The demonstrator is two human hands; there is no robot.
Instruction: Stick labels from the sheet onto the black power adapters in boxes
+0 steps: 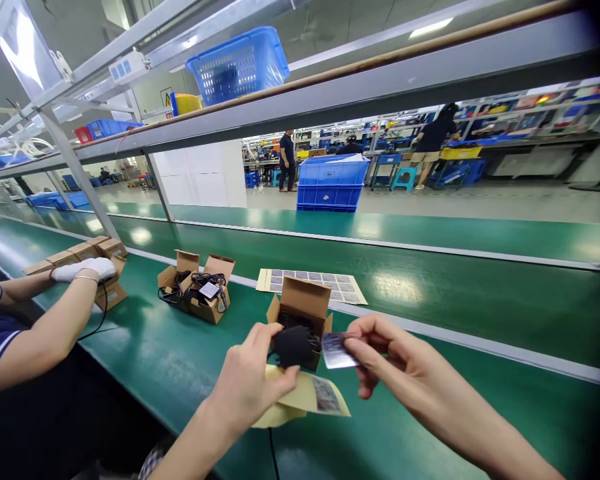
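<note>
My left hand [243,380] pinches a black power adapter [294,347] between thumb and fingers. A yellow label backing sheet [297,398] lies just below it, with a printed label at its right end; whether that hand also grips the sheet is unclear. Between thumb and forefinger of my right hand [400,363] is a silver-grey label [338,353], tilted and held just right of the adapter. Directly behind both stands an open cardboard box [306,297] with dark contents, partly hidden by the adapter. A black cable [273,453] runs down below the sheet.
A sheet of labels [347,288] lies on the green bench [430,420] behind the box. Two open boxes [211,308] with cabled adapters stand left. A co-worker's gloved hand [87,270] works among more boxes [83,250]. Overhead runs a shelf with a blue basket [240,67].
</note>
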